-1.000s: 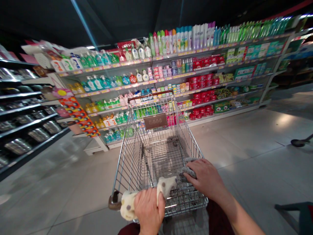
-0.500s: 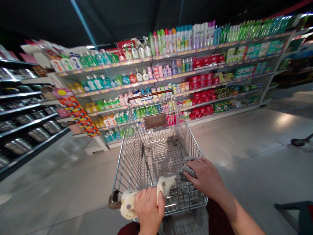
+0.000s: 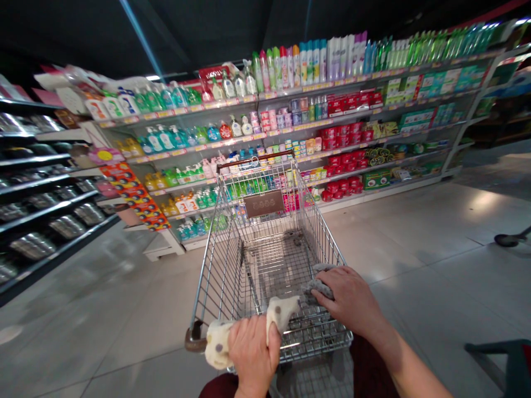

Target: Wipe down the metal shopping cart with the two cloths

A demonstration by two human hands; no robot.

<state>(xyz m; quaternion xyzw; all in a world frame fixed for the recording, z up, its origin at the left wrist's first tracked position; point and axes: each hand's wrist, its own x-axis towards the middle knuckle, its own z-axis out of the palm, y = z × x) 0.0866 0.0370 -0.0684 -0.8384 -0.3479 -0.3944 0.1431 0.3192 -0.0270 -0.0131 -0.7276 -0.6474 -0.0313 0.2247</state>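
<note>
A metal shopping cart (image 3: pixel 265 254) stands in front of me, its wire basket showing a bare grid floor. Around its near handle, my left hand (image 3: pixel 254 348) is wrapped over a cream cloth with grey spots (image 3: pixel 280 311). My right hand (image 3: pixel 348 296) grips a fuzzy grey cloth (image 3: pixel 317 288) at the right side of the cart's near end. The handle itself is mostly hidden under the cloths and hands. A brown plate (image 3: pixel 264 204) hangs on the far end of the basket.
Long shelves (image 3: pixel 290 132) of bottles, jars and boxes run across behind the cart. At the left are dark shelves with metal pots (image 3: pixel 33 246). A black wheel (image 3: pixel 505 240) and a dark green stool-like object (image 3: pixel 501 359) show at the right edge.
</note>
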